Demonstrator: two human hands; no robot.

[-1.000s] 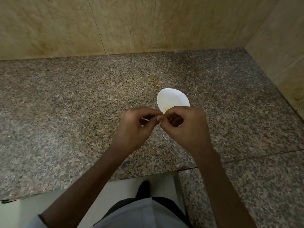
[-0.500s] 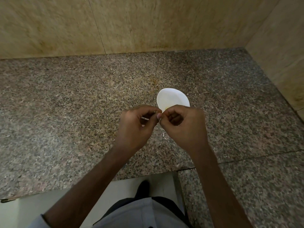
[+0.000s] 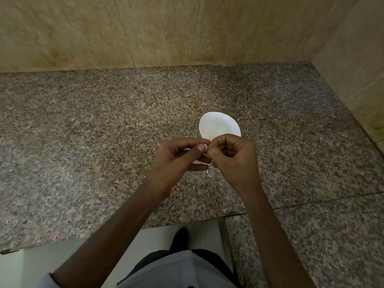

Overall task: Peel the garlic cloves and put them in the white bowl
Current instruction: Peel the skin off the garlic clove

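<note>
The white bowl is sat on the speckled granite desk, so everything is placed from it. Just on the near side of the bowl, both hands are held up above the desk with their fingertips brought together. A small pale garlic clove is pinched at the tip of the left hand, between thumb and forefinger, with the other fingers curled underneath. The right hand is curled up too. Its thumb and forefinger are pressed onto the same clove from the other side, and the bowl's near rim is partly covered by its knuckles. So neither hand is spread out; both are closed on that one clove. How much skin is left on it can't be told, it's too small.

A white scrap is also tucked under the left hand. It looks like papery skin, but that can't be made out for sure. A few pale flakes of peel are scattered on the desk just on the near side of the bowl, below the hands. Inside the bowl, some yellowish stuff is seen at the near edge, right by the right hand. Whether it's a peeled clove can't be told.

Behind the bowl the desk is met by a beige tiled wall. Well to the near side of the bowl, past the desk edge, a light floor, a dark shoe and grey clothing are seen.
</note>
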